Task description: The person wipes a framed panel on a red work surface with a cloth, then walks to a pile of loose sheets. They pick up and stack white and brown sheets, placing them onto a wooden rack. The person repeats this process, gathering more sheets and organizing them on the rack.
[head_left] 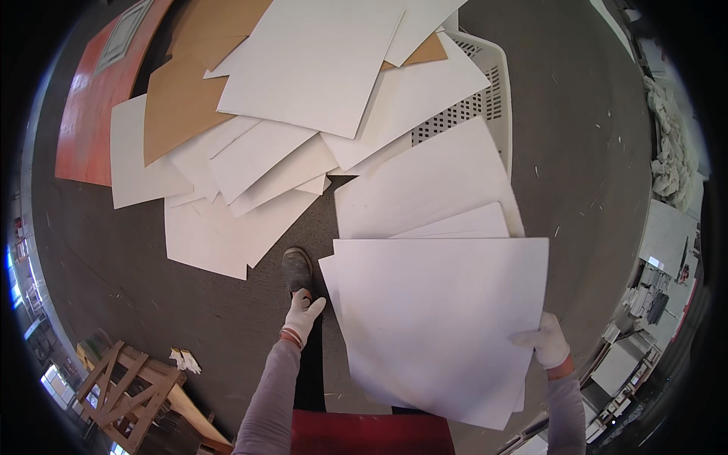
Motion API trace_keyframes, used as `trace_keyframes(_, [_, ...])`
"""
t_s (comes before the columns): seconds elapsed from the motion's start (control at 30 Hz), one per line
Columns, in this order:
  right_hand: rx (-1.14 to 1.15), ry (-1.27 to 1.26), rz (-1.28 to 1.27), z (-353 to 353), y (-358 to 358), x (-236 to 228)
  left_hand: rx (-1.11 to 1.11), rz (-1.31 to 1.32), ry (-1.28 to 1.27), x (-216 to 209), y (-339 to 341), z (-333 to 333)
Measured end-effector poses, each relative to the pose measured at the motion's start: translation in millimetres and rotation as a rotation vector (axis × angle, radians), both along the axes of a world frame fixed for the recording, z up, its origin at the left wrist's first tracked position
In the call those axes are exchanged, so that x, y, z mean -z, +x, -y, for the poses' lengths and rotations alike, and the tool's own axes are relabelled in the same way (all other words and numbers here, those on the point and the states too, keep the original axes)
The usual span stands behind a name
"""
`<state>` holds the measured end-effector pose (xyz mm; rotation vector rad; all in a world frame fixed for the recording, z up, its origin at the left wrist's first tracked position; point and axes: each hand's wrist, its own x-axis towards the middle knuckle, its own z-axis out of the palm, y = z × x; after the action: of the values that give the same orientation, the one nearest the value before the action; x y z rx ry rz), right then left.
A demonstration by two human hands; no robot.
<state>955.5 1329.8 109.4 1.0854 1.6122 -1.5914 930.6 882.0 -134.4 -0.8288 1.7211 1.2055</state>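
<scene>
My right hand (552,345), in a white glove, grips the right edge of a large white sheet (436,318), thumb on top and the other fingers hidden beneath. Other white sheets peek out under its left and lower edges; whether the hand holds these too, I cannot tell. My left hand (303,315), also gloved, is away from the sheet, above my shoe (297,267). It holds nothing that I can see, with its thumb apart from the loosely bent fingers. Just beyond the held sheet, more white sheets (425,182) lean over a white perforated plastic basket (497,83).
White sheets (311,68) and brown sheets (178,106) lie in a loose heap at the far left. Beyond them is a red panel (98,129). A wooden frame (125,394) stands at the near left, beside a pair of gloves (186,360) on the floor. Crumpled pale plastic (671,144) lies far right.
</scene>
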Motion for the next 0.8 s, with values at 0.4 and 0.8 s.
trace_keyframes(0.4, [-0.291,0.534,-0.014,7,59,-201,0.042,0.313,0.839,-100,-39,-92])
trace_keyframes(0.8, [-0.634,0.655,-0.172,151,-143,-305,-0.619,0.344,1.299,-121,-106,-36])
